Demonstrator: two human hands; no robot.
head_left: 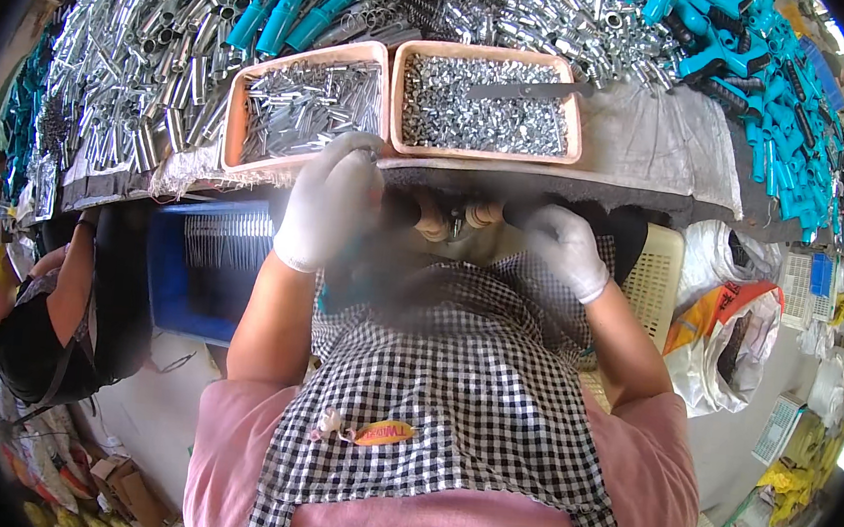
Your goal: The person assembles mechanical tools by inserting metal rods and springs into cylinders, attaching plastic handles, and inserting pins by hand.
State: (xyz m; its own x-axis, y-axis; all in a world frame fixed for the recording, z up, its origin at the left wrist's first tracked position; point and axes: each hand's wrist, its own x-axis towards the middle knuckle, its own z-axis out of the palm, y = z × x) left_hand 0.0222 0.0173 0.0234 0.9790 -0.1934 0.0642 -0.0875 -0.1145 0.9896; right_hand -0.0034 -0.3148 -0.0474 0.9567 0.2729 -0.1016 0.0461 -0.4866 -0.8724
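Note:
My left hand (329,203), in a white glove, is raised at the near right corner of a pink tray (301,159) of slim metal pieces. Its fingers are curled closed; a small dark bit shows at the fingertips, too unclear to name. A dark, partly teal blur lies just below that hand. My right hand (569,251), also gloved in white, hangs in front of the table edge with its fingers curled in; blur hides what they hold, if anything. Beyond the hands, a second pink tray (482,155) carries small shiny metal parts, with a flat dark blade-like strip (527,91) across them.
Heaped metal tubes (159,60) cover the table's far left, with teal handles (283,13) on top. More teal handles (787,105) pile up at right. A blue crate (165,271) and a yellow basket (653,284) stand below the edge. Another person (46,321) is at far left.

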